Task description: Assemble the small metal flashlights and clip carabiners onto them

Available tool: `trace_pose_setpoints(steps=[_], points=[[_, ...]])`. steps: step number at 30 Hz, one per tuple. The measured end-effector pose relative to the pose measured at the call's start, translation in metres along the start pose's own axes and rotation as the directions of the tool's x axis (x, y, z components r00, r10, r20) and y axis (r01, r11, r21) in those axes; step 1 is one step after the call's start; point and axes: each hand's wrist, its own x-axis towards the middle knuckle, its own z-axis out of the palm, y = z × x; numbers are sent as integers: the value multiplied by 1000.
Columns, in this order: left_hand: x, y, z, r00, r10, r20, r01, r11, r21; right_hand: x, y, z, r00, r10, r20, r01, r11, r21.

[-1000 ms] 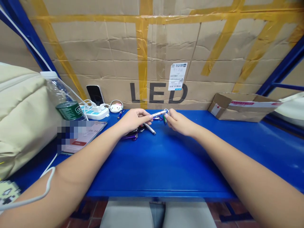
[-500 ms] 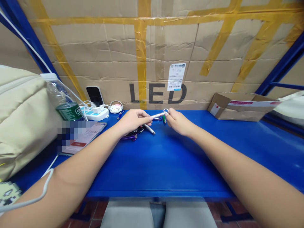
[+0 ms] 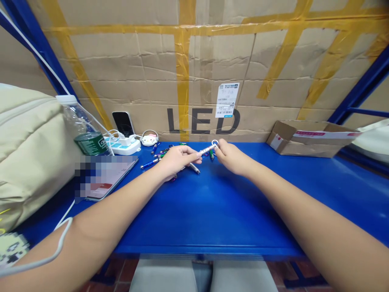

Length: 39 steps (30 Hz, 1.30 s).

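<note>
A small silver keychain penlight [image 3: 206,150] is stretched between my two hands over the blue table. My left hand [image 3: 180,159] pinches its left end between thumb and fingers. With closed fingers, my right hand [image 3: 228,155] grips the white or silver ring [image 3: 215,143] at its other end. Beneath and behind my left hand lies a pile of similar penlights, partly hidden by that hand. Out of the pile stick a blue penlight [image 3: 149,164], a green one [image 3: 211,155] and a silver one [image 3: 195,168].
On the left are a beige bag [image 3: 33,150], a bottle [image 3: 91,142], a smartphone [image 3: 117,178] and a white power strip [image 3: 127,147]. A white cat-faced case [image 3: 150,140] stands behind the pile. An open cardboard box [image 3: 313,144] sits at the back right.
My left hand has shifted slightly right and down, uncovering more penlights on its left. Both hands keep hold of the silver penlight and its ring. The view has moved slightly.
</note>
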Motion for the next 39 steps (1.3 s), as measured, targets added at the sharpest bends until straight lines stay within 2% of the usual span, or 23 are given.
trace_pose_setpoints(steps=[3, 6, 10, 14, 15, 17, 19, 21, 24, 27, 30, 33, 35, 39], points=[[0, 0, -1, 1000, 9, 12, -8, 999, -40, 0, 2, 1, 1000, -15, 16, 16, 999, -43], [1, 1, -3, 999, 48, 17, -48, 999, -20, 0, 2, 3, 999, -23, 49, 23, 1000, -7], [3, 3, -2, 986, 114, -123, -118, 993, -25, -1, -4, 5, 996, -52, 66, 47, 996, 74], [6, 2, -5, 983, 89, -164, -93, 996, -17, 2, 4, -3, 995, -30, 94, 24, 997, 67], [8, 0, -9, 979, 105, -178, -98, 994, 43, 4, 11, -6, 997, -14, 72, 10, 999, 42], [12, -4, -18, 959, 185, -215, -126, 957, 263, 10, 33, -12, 997, 30, -75, -36, 996, -76], [15, -9, -27, 936, 282, -211, -146, 855, 497, 17, 58, -16, 987, 50, -155, -85, 969, -233], [18, -13, -34, 933, 311, -184, -133, 769, 625, 23, 80, -15, 993, -28, -112, -14, 931, -365], [20, -17, -37, 947, 291, -136, -109, 688, 717, 29, 94, -7, 991, -120, 52, 131, 892, -432], [21, -19, -36, 953, 287, -94, -106, 609, 786, 31, 89, 1, 986, -132, 100, 165, 853, -495], [22, -19, -36, 959, 274, -78, -97, 570, 816, 30, 79, 2, 988, -133, 76, 152, 791, -592], [23, -20, -37, 965, 253, -66, -84, 537, 839, 28, 74, -3, 990, -143, 4, 118, 796, -594], [23, -21, -39, 969, 243, -56, -84, 528, 845, 26, 69, -7, 979, -189, -80, 120, 843, -524], [23, -22, -39, 967, 254, -31, -112, 531, 840, 22, 46, -5, 937, -286, -203, 234, 941, -244]])
